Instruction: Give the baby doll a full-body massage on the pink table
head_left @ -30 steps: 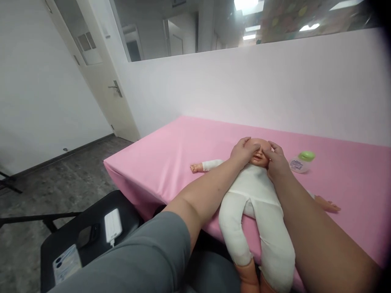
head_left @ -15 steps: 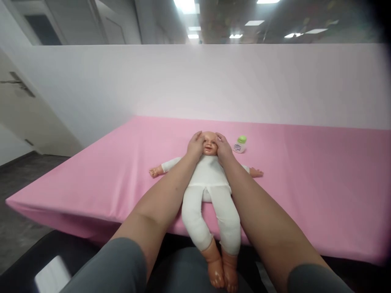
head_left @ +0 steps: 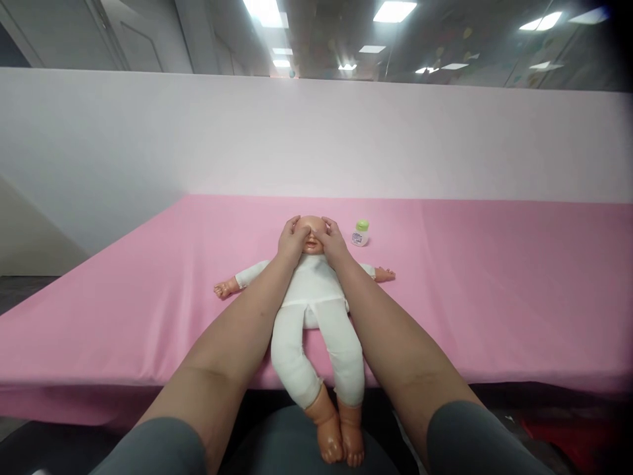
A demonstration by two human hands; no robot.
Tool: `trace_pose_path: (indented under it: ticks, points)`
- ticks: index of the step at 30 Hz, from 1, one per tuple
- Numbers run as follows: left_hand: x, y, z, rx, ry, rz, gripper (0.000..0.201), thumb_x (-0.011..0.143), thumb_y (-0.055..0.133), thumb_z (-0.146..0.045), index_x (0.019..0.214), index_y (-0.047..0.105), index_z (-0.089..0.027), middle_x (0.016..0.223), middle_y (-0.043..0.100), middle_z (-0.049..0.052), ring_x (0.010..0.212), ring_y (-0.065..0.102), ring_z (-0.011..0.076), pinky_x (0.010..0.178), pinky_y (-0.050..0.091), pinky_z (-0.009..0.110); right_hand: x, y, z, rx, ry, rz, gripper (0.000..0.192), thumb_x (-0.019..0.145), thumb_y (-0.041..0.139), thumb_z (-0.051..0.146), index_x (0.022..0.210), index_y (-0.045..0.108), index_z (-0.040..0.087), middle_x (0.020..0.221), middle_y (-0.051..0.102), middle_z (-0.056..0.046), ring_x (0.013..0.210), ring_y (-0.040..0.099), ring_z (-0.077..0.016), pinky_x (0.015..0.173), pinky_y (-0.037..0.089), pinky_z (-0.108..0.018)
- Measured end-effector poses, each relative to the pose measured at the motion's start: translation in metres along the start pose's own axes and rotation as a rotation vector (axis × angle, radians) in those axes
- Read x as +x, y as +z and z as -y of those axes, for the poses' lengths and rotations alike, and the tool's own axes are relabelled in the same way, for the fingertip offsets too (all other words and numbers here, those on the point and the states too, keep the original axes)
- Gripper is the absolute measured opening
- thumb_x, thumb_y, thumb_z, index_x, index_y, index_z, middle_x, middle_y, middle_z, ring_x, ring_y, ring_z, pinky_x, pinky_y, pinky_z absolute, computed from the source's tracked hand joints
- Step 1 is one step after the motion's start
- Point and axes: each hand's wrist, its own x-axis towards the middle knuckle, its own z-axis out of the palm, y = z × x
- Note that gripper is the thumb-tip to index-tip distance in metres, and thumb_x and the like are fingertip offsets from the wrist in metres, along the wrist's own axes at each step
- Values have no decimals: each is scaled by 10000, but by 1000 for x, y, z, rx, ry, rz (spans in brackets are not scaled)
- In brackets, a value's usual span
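A baby doll (head_left: pixel 312 300) in a white suit lies on its back on the pink table (head_left: pixel 469 284), arms spread, legs hanging over the near edge. My left hand (head_left: pixel 291 239) rests on the left side of the doll's head and my right hand (head_left: pixel 333 239) on the right side. Both thumbs lie over the doll's upper face, meeting near the eyes. A small clear bottle with a green cap (head_left: pixel 361 233) stands just right of my right hand.
A pale partition wall (head_left: pixel 346 138) runs behind the table. A dark seat (head_left: pixel 291 442) is below the doll's feet at the near edge. Something red (head_left: pixel 573 435) lies on the floor at lower right.
The view has swung right, so the doll sits centred and the door is out of sight. My thumbs have slid inward from the doll's cheeks onto its upper face.
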Motion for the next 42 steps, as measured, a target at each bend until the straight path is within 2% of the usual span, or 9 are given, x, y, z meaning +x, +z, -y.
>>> trace_pose_path:
  ticks: [6, 10, 13, 16, 20, 28, 33, 37, 42]
  points:
    - [-1, -3, 2, 29, -49, -17, 644, 774, 768, -414, 1375, 636, -223, 1283, 683, 105, 1146, 681, 254, 1020, 529, 395, 6, 1, -9, -88, 39, -43, 667, 765, 786, 515, 1364, 579, 306, 1327, 634, -62, 1182, 638, -251, 1082, 504, -465]
    - [0, -4, 1, 42, -42, -39, 620, 794, 765, -433, 1365, 643, -224, 1325, 676, 118, 1173, 679, 265, 1024, 535, 405, 11, 3, -11, -18, 44, -41, 617, 800, 722, 507, 1358, 589, 279, 1367, 628, -70, 1187, 645, -244, 1097, 497, -458]
    - [0, -4, 0, -26, -74, -30, 584, 817, 747, -408, 1364, 646, -232, 1350, 681, 114, 1187, 682, 258, 1034, 538, 398, 12, 3, -12, 67, 48, -39, 574, 800, 685, 456, 1336, 618, 260, 1358, 653, -66, 1200, 646, -240, 1108, 496, -450]
    - [-1, -6, -2, -112, -96, -5, 583, 823, 742, -400, 1377, 647, -244, 1359, 690, 109, 1205, 682, 268, 1041, 544, 410, 12, 0, -12, 144, 52, -15, 568, 770, 685, 400, 1323, 641, 280, 1351, 680, -42, 1246, 630, -241, 1106, 504, -466]
    - [-4, -7, -6, -109, -76, 10, 594, 813, 754, -405, 1379, 657, -254, 1345, 699, 107, 1208, 682, 287, 1037, 551, 433, 9, -1, -10, 182, 59, 23, 607, 750, 715, 394, 1344, 638, 297, 1374, 677, -34, 1275, 617, -253, 1085, 524, -492]
    - [-9, -8, -6, -101, -29, 49, 720, 742, 807, -342, 1417, 588, -223, 1392, 637, 127, 1155, 692, 277, 981, 568, 400, -5, 1, 7, -15, -14, 18, 728, 726, 843, 486, 1379, 584, 294, 1382, 638, -62, 1281, 589, -260, 1114, 489, -461]
    - [-13, -6, -10, 18, 25, 4, 667, 742, 806, -380, 1365, 622, -231, 1336, 657, 111, 1148, 682, 273, 999, 550, 410, -7, 0, 11, -139, -30, -23, 700, 746, 841, 564, 1341, 586, 297, 1362, 633, -69, 1277, 583, -255, 1142, 452, -437]
    - [-8, -3, -8, 14, 8, -26, 570, 791, 745, -390, 1330, 655, -228, 1264, 693, 98, 1157, 675, 264, 1016, 547, 404, -2, 2, 7, -55, -15, -37, 599, 812, 763, 573, 1311, 605, 282, 1324, 648, -60, 1250, 604, -243, 1135, 465, -437]
    - [-2, -3, -5, -118, -77, -6, 550, 821, 712, -340, 1358, 659, -232, 1356, 679, 96, 1228, 662, 266, 1069, 530, 395, 3, 2, 3, 104, 29, -10, 504, 844, 698, 450, 1307, 623, 267, 1346, 669, -49, 1251, 624, -238, 1121, 493, -424]
